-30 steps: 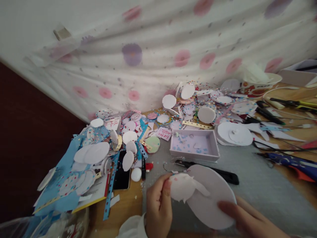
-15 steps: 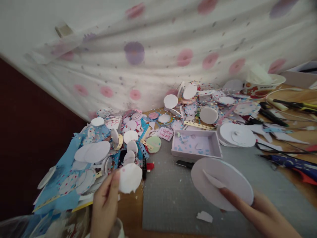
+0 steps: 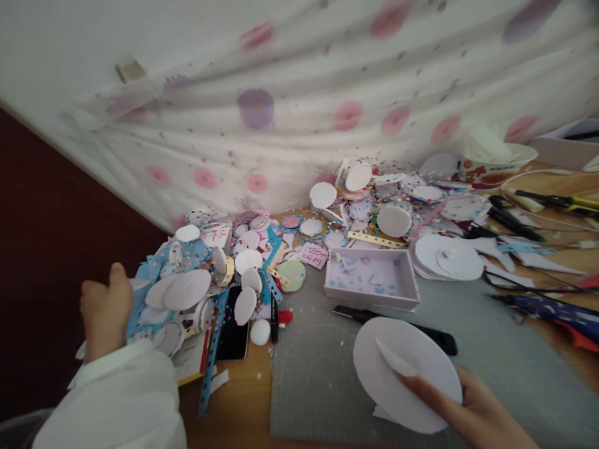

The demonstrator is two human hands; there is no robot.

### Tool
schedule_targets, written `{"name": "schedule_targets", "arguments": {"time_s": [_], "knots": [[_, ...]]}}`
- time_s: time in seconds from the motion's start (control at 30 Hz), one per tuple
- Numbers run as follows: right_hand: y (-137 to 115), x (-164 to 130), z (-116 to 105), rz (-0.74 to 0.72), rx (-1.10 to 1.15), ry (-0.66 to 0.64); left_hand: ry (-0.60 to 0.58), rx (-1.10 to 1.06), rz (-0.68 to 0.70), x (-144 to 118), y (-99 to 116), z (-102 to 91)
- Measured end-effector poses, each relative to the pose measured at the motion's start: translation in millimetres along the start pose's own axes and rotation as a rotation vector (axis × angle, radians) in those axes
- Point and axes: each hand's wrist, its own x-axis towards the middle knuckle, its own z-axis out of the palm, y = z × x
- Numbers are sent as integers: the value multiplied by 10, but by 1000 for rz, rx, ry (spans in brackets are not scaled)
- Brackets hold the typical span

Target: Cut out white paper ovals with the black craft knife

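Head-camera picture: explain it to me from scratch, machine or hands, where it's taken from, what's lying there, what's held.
There is no machine here, just a person's bare hands. One camera worn on the head takes every picture, looking forward and down.

The right hand holds a large white paper disc, its thumb pressing a pointed white piece against it. The left hand is at the far left, near blue paper; whether it holds anything is hidden.

On the wooden table lies a grey cutting mat, bearing a black utility knife and a shallow white box. Left of the mat are a smartphone, a black marker and many small paper discs.
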Motion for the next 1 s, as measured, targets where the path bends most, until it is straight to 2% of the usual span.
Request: {"name": "schedule_targets", "arguments": {"time_s": [0.07,0.13,0.17,0.2,0.23,0.3,0.33,0.37,0.43,0.5,0.57,0.63,0.7,0.8,0.93,1.0], "knots": [[80,26,15,27,10,-29,83,69,-49,-235,145,126],[153,55,43,79,58,-54,17,30,-45,-668,324,353],[179,67,68,120,112,-69,-98,-94,0,-943,417,495],[196,77,103,167,182,-83,-288,-271,6,-1240,506,650],[203,84,148,214,260,-97,-532,-479,-22,-1548,589,810],[203,90,266,283,391,-126,-781,-640,-10,-2137,722,1114],[203,92,330,298,419,-138,-942,-826,-57,-2391,771,1245],[210,94,389,293,411,-149,-990,-1020,-178,-2605,810,1356],[249,103,471,184,314,-134,-899,-1297,-445,-2898,862,1505],[311,124,480,-39,114,-21,-770,-1411,-602,-3027,894,1566],[354,162,423,-316,-149,159,-713,-1428,-628,-3052,909,1571],[335,213,340,-538,-383,250,-729,-1396,-608,-3040,910,1552],[257,268,271,-695,-520,179,-780,-1300,-600,-3039,898,1529],[129,322,229,-830,-636,20,-797,-1104,-567,-3076,869,1481],[129,325,243,-903,-703,-2,-716,-932,-531,-3141,832,1397],[182,319,259,-933,-727,-1,-735,-886,-534,-3157,813,1370]]}}
